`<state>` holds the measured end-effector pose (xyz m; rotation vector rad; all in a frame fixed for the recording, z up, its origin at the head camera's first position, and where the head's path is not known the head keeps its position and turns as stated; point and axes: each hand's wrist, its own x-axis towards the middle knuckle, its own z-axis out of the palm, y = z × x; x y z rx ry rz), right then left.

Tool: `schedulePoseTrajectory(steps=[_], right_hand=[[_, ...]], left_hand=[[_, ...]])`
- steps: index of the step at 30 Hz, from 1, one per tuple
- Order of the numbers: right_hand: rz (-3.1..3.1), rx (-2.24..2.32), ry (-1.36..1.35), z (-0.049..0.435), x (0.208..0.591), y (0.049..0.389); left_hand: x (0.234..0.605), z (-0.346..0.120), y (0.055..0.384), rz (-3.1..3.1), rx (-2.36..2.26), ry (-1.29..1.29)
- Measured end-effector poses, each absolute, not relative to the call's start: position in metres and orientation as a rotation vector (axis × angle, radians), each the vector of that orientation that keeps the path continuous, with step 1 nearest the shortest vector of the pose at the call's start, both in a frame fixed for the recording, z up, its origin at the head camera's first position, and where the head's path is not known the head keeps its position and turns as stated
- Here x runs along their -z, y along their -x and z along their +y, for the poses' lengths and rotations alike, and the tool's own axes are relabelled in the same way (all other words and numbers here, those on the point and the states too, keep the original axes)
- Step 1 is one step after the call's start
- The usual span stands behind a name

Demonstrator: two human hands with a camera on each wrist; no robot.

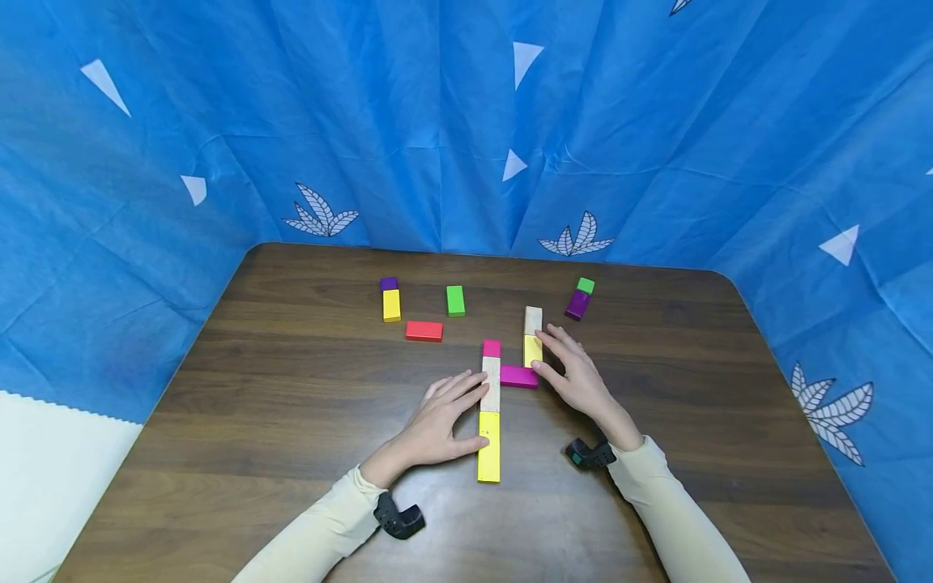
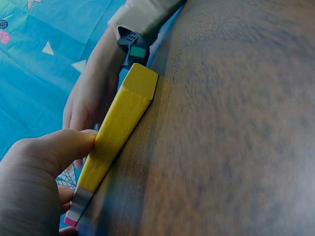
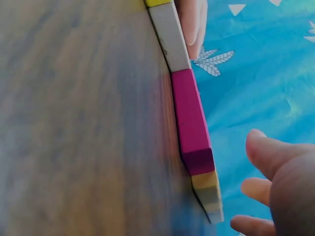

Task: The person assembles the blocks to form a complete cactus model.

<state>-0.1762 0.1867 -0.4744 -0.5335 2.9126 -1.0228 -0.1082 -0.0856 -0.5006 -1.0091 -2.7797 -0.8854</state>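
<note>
A yellow block (image 1: pixel 489 447), a pale wooden block (image 1: pixel 491 385) and a pink block (image 1: pixel 492 348) lie end to end in a column. From its right side a magenta block (image 1: pixel 519 377) reaches across to a second yellow block (image 1: pixel 533 351), with another pale block (image 1: pixel 534 321) beyond that. My left hand (image 1: pixel 437 421) rests along the column's left side, thumb against the near yellow block and fingertips at the pale one. Beside the second yellow block is my right hand (image 1: pixel 579 376), its fingers loosely spread; the right wrist view shows its thumb (image 3: pixel 263 150) apart from the blocks.
Farther back on the brown table (image 1: pixel 291 389) lie a red block (image 1: pixel 424 331), a green block (image 1: pixel 455 300) and a yellow block (image 1: pixel 391 306) against a dark purple one (image 1: pixel 389 283). At back right, a purple block (image 1: pixel 578 304) meets a small green one (image 1: pixel 585 285). Blue curtains (image 1: pixel 437 121) surround the table.
</note>
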Motion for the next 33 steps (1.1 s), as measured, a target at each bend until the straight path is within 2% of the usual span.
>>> schedulePoseTrajectory(steps=[9, 25, 33], right_hand=[[2.903, 0.922, 0.525, 0.184, 0.484, 0.189], [2.935, 0.819, 0.575, 0.184, 0.490, 0.187], [2.921, 0.822, 0.558, 0.184, 0.490, 0.187]], left_hand=[[0.501, -0.085, 0.108, -2.772, 0.885, 1.013], [0.496, -0.086, 0.111, -2.706, 1.078, 0.969], [0.463, -0.099, 0.145, -2.630, 1.263, 0.771]])
